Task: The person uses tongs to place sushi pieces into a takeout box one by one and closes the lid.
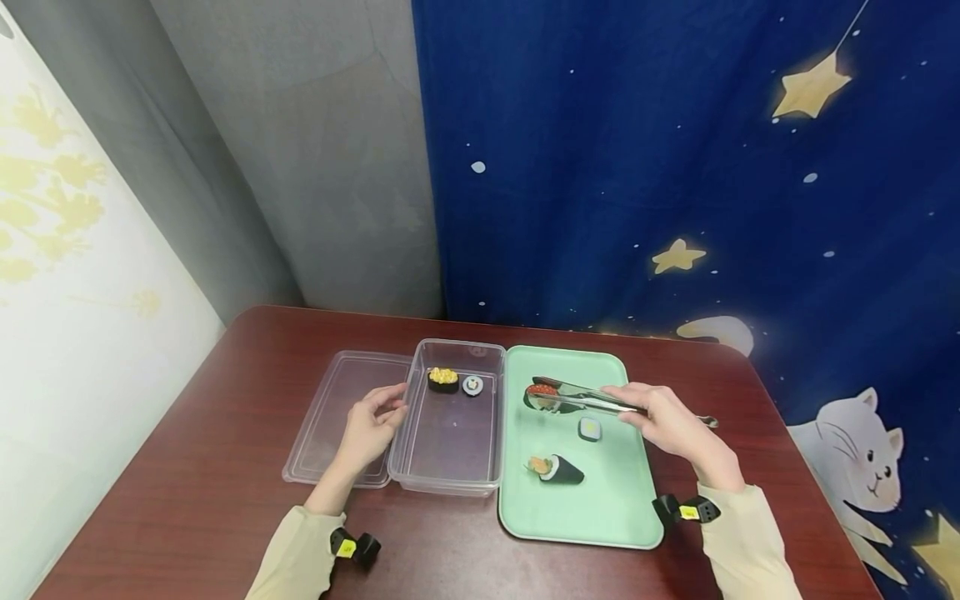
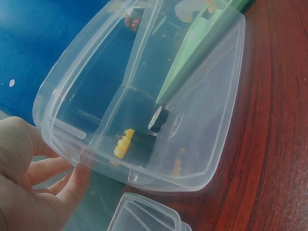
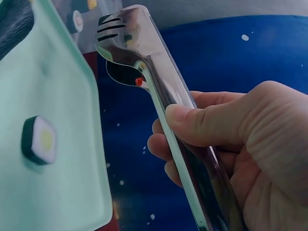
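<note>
My right hand (image 1: 663, 417) grips metal serving tongs (image 3: 159, 72), one arm ending in slotted tines. In the head view the tips are about a red-topped roe sushi piece (image 1: 542, 395) over the green tray (image 1: 573, 521); the tongs mostly hide it in the right wrist view. Loosely bent, the fingers of my left hand (image 1: 371, 423) touch the outer left side of a clear plastic container (image 2: 226, 130). Inside it are a yellow-topped sushi piece (image 1: 443, 380) and a small round sushi roll (image 1: 472, 385).
On the tray lie a small sushi roll with a yellow centre (image 1: 589, 429) and a cone-shaped hand roll (image 1: 558, 469). A clear lid (image 1: 318, 425) lies left of the container, partly behind my left hand. Curtains hang behind the dark red table (image 1: 195, 467).
</note>
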`<state>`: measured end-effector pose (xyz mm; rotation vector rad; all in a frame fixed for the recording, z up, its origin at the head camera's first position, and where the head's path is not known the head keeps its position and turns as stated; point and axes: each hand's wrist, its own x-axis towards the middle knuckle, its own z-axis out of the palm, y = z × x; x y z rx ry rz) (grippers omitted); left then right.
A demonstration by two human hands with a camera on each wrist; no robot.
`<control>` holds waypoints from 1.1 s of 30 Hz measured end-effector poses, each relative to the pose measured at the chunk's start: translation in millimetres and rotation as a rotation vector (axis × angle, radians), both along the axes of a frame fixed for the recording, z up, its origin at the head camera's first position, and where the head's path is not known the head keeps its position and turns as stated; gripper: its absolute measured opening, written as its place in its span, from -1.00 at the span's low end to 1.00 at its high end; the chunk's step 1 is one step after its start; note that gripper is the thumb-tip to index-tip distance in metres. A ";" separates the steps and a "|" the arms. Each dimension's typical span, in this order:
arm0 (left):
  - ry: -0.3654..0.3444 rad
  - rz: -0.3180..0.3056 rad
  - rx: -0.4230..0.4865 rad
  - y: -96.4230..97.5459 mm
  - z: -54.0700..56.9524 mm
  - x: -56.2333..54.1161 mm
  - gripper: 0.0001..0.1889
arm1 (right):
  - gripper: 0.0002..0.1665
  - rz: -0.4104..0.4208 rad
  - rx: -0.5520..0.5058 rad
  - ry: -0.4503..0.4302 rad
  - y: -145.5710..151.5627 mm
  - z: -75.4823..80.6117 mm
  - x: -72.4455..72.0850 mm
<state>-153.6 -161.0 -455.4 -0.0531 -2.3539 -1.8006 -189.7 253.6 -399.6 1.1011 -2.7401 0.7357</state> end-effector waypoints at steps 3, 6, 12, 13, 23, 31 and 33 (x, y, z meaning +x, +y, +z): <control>0.014 0.002 -0.003 -2.3 -8.3 -2.8 -0.63 | -0.49 0.006 -0.007 -0.001 -4.5 6.5 -2.1; 0.031 0.002 0.003 -2.3 -8.7 -2.1 -0.63 | -0.49 0.013 -0.014 -0.005 -9.5 11.4 -4.9; 0.058 0.013 0.001 -2.7 -10.0 -1.3 -0.65 | -0.49 0.047 -0.028 0.015 -22.9 18.5 -9.9; 0.059 0.015 0.000 -2.9 -10.3 -1.4 -0.65 | -0.49 0.053 -0.029 0.016 -25.2 19.1 -10.8; 0.019 0.003 -0.009 1.3 6.0 3.1 -0.64 | -0.50 0.121 -0.047 -0.007 -49.8 20.1 -20.1; 0.020 0.005 -0.005 0.9 3.0 2.0 -0.64 | -0.52 0.132 -0.033 -0.038 -69.0 16.8 -27.6; 0.030 0.007 -0.007 -0.7 -4.9 -1.0 -0.64 | -0.53 0.133 -0.025 -0.047 -73.3 14.7 -29.6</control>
